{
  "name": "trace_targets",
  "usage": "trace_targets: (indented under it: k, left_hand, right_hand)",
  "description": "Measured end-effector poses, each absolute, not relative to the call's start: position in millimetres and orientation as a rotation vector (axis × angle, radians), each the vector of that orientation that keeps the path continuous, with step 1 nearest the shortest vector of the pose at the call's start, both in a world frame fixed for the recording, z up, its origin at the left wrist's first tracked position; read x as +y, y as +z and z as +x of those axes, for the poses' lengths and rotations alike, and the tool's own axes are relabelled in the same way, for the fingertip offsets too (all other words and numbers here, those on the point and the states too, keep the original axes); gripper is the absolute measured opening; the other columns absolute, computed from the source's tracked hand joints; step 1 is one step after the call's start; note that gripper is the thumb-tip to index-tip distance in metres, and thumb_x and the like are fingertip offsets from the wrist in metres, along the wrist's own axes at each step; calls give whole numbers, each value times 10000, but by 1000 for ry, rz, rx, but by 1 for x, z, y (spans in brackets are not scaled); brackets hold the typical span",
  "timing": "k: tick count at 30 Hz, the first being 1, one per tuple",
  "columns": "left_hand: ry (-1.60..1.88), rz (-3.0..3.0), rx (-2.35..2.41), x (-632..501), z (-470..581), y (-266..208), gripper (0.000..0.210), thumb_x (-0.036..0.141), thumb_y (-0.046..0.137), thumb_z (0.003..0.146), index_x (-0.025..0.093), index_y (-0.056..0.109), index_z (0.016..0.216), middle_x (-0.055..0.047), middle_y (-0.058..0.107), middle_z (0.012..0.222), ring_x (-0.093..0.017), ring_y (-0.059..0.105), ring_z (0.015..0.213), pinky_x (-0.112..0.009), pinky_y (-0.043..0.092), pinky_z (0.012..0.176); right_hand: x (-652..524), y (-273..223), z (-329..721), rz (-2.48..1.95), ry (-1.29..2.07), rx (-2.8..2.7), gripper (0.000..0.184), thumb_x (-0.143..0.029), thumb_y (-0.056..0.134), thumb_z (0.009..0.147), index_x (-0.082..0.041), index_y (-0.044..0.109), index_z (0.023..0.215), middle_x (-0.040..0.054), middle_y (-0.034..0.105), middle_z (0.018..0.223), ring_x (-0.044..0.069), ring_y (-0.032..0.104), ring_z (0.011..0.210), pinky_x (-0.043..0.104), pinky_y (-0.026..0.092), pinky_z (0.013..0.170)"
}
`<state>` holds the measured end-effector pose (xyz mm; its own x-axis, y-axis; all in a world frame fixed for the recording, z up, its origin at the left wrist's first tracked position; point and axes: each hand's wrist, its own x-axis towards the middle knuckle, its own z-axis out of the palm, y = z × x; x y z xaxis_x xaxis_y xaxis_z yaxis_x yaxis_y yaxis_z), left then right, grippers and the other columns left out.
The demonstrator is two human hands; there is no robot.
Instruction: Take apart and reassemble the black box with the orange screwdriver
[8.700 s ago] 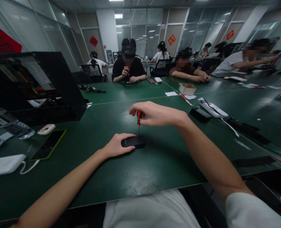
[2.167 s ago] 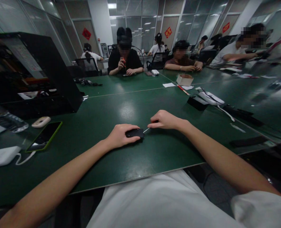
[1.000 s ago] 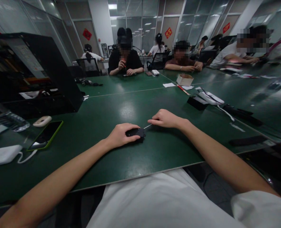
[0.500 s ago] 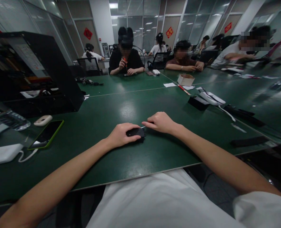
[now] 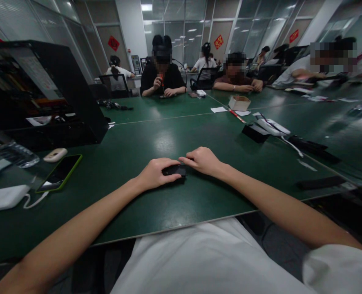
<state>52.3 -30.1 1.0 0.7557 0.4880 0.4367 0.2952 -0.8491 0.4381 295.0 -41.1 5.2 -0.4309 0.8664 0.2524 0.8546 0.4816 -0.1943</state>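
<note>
My left hand [image 5: 153,173] is closed round a small black device [image 5: 171,170], its thumb along the near side and its fingers over the far side. The device lies low at the green table [image 5: 165,204]; its exact kind cannot be made out. My right hand [image 5: 201,159] is closed at the device's right end, thumb and index finger pointing left to its far corner. Pinched in the right hand is a thin tool with a pale metal shaft, now almost wholly hidden by the fingers.
To the left are a phone in a green case [image 5: 60,173], a white power bank [image 5: 6,199], a beige case [image 5: 55,155] and a black shelf unit [image 5: 77,98]. A black box [image 5: 255,133] and power strip [image 5: 273,126] lie right. Several people sit beyond.
My right hand has shifted slightly left and nearer to me, closing in on the device, and the metal shaft seen before is now mostly covered. My left hand keeps its hold.
</note>
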Motion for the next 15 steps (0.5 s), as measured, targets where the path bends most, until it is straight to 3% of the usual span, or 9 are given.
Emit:
trace_targets:
  k: [7,15]
  left_hand:
    - [820,2640,579,-29,51,3,399,415,712,912,168,708,1225,-113,771,1080,-240,727,950,-342,549,861]
    - [790,2632,553,-30,52,5,379,379,718,915,156,706,1221,-112,774,1092,-240,730,964,-332,544,869]
  right_hand:
    - [-36,-4,291,-1310,519,-2319,692,-637,331,1013,-140,626,632,0,477,538,93,370,523,275,240,582]
    - [-39,-2,290,-1333,307,-2369,601,-558,392,1028,-151,659,675,20,543,584,104,400,551,285,222,605]
